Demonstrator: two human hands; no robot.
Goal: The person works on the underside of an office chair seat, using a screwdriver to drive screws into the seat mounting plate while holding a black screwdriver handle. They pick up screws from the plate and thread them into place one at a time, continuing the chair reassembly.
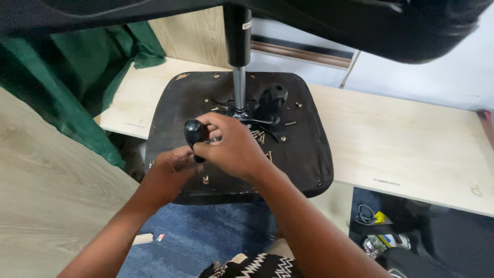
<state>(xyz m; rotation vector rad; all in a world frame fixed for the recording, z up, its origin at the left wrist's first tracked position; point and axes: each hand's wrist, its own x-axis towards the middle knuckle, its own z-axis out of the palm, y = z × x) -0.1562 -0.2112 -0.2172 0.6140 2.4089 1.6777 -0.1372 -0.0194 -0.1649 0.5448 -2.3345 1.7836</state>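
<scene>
An upturned black chair seat (309, 154) lies on a light wooden board, its metal gas cylinder (239, 87) standing up from the central mechanism. My right hand (234, 146) grips a black-handled screwdriver (195, 133) held upright over the seat's near left part. My left hand (170, 170) sits just below it, fingers closed near the tool's lower end; the tip is hidden. A black lever handle (271, 100) juts from the mechanism. Several loose screws (289, 123) lie scattered on the seat.
The wooden board (411, 144) stretches right. Green cloth (67, 77) hangs at the left beside a wooden panel (46, 206). The black chair base (360, 25) looms overhead. Blue carpet (206, 237) lies below, with cables and clutter (381, 231) at lower right.
</scene>
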